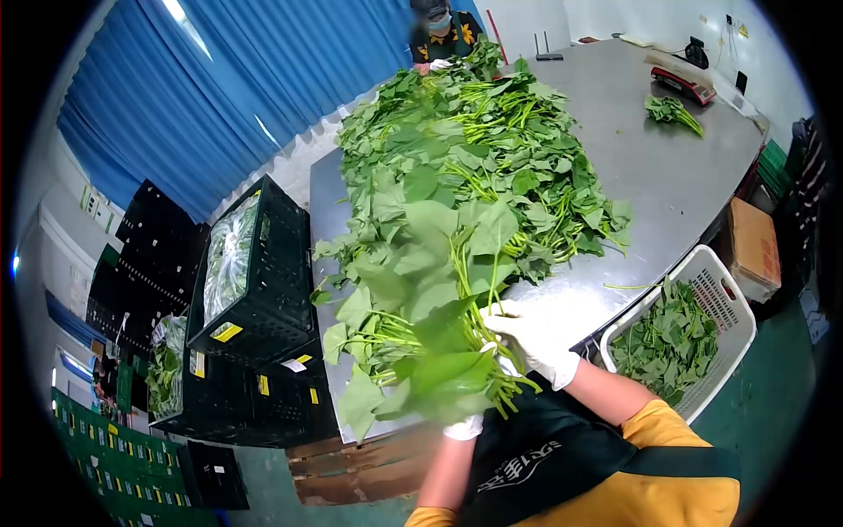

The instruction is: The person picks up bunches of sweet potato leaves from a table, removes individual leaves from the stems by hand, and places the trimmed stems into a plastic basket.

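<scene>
Both my hands wear white gloves and are at a bunch of leafy greens (479,281), long-stemmed and resembling sweet potato leaves, in front of my apron. My right hand (531,344) is closed on its stems from the right. Leaves cover most of my left hand (465,428); a bit of white glove shows among the stems, closed around them. Some leaves nearest the camera are blurred. Just beyond lies a large heap of the same greens (527,167), spread along the metal table (628,149).
At right stands a white basket (742,329) with loose leaves, beside a cardboard box (753,246). A red scale (683,86) and small bunch (674,114) lie at the far right. Dark crates (281,303) with bagged greens stand left. A masked person (443,39) works at the far end.
</scene>
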{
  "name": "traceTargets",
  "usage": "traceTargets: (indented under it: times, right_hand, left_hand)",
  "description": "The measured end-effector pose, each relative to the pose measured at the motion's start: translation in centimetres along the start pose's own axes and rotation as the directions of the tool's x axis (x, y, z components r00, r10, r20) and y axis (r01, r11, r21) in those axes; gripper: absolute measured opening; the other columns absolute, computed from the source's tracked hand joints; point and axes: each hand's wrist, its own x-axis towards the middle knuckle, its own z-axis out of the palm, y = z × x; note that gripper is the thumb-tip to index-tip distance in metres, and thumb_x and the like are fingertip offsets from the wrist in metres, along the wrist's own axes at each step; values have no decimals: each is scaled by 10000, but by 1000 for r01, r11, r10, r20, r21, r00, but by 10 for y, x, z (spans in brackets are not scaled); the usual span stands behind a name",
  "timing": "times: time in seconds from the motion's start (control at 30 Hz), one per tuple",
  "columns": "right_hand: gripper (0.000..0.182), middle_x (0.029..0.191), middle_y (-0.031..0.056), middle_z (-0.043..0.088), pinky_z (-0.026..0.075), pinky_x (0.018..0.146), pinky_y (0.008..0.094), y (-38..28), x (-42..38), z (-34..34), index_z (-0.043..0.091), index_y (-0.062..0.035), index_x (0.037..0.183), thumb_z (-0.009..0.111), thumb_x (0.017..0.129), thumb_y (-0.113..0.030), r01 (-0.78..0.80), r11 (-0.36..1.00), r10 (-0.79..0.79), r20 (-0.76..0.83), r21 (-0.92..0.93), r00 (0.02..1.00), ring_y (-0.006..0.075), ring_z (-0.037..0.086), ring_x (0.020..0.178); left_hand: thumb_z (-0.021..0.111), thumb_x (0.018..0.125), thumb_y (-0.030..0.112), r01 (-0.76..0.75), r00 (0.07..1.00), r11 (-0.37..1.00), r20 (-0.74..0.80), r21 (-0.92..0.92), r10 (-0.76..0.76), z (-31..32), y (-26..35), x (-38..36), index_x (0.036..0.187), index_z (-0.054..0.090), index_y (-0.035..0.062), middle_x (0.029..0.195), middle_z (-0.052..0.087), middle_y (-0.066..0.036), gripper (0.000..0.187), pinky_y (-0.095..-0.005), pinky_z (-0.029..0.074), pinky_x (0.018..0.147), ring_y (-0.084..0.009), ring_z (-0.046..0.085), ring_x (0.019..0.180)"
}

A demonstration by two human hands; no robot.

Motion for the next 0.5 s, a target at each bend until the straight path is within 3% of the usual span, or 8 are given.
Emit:
traceTargets:
  times: [0.03,0.1,0.27,0.33,0.37,0.4,0.47,0.5]
  right_hand:
    - [211,821,7,606,463,664,232,0,-1,1,607,-24,1070,568,899,-143,-2,1000,2,3,3,1000,89,554,723]
    - [218,830,30,621,481,665,243,-1,-5,4,614,-6,1068,574,889,-124,-138,934,184,-113,329,976,105,581,734]
    - [177,921,69,665,492,774,270,-21,-30,-16,650,20,1000,559,877,-69,-223,897,283,-108,381,953,145,617,808]
    - [162,975,87,673,490,815,278,-39,-43,-23,661,37,954,560,848,-33,-215,953,252,-161,212,954,166,628,850]
    - [161,981,99,679,484,825,266,-15,-54,-25,669,46,927,564,819,-11,-169,985,163,-129,-40,978,181,634,886]
    - [148,919,103,688,492,799,268,3,-68,-24,680,42,889,558,817,-1,-155,978,136,-132,-142,982,184,643,861]
    - [143,868,99,692,501,773,277,-31,-64,-32,686,32,870,553,825,1,-216,943,255,-133,252,958,191,651,831]
    - [141,852,98,694,509,745,286,-35,-68,-43,694,14,870,560,832,-7,-277,865,329,-57,418,943,195,656,794]
  left_hand:
    - [587,835,-54,-3,1000,1000,-2,0,3,2,1,0,1122,567,-3,996,608,-74,292,-284,498,819,-153,596,863]
    - [587,834,-56,1,1000,1000,4,-4,-1,5,-1,3,1123,565,0,994,605,-70,295,-283,497,821,-151,596,864]
    - [586,834,-59,41,998,999,51,-20,-40,14,-14,4,1126,561,6,990,598,-63,300,-280,496,824,-147,594,865]
    - [594,838,-35,109,991,993,86,-46,-105,14,-21,4,1125,552,16,995,583,-56,294,-276,497,822,-143,595,869]
    - [599,847,-1,54,997,998,48,16,-55,14,-25,5,1121,560,9,986,597,-65,277,-284,505,800,-151,601,859]
    - [599,847,-1,62,997,998,53,16,-62,14,-25,6,1121,560,9,986,597,-65,277,-284,505,800,-151,601,859]
    - [605,854,35,204,979,979,-17,-7,-204,25,-7,-2,1132,566,-2,984,614,-80,283,-295,508,796,-162,607,860]
    - [610,855,46,173,975,985,-142,20,-168,30,5,-5,1152,566,-18,997,628,-104,306,-304,504,815,-178,614,887]
